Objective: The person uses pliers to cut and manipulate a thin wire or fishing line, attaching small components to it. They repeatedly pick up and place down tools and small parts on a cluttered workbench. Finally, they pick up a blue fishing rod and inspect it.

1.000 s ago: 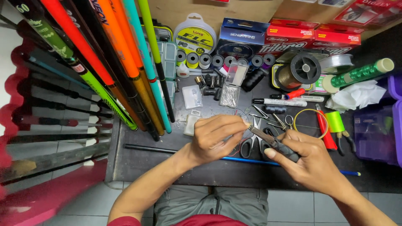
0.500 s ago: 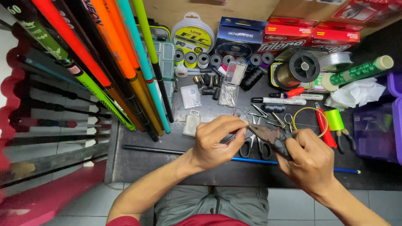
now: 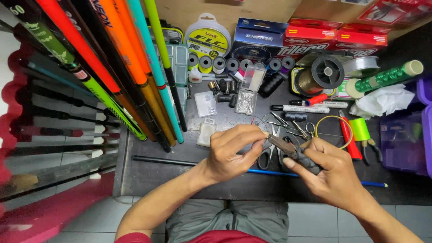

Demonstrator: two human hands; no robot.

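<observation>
My left hand (image 3: pixel 234 150) pinches something too small to make out; my fingers curl over it and hide it where they meet the nose of the pliers (image 3: pixel 294 153). My right hand (image 3: pixel 335 173) is wrapped tight round the pliers' dark handles, so only the jaws and a stretch of grip show. Both sit over the black table (image 3: pixel 148 180), near its front edge.

A thin rod (image 3: pixel 180 163), black on the left and blue on the right, runs under both hands, its middle covered. Scissors (image 3: pixel 267 155) lie half hidden behind my left fingers. The bundle of rods (image 3: pixel 130 76) at left is cut off at the top; I count at least five bright ones, with the dark ones too tangled to number.

Along the back I count six small spools (image 3: pixel 219 63) in a row, two red boxes (image 3: pixel 337 36), one blue box (image 3: pixel 261 36) and one large reel (image 3: pixel 327 72). The purple bin (image 3: pixel 405 135) is cut by the right edge.
</observation>
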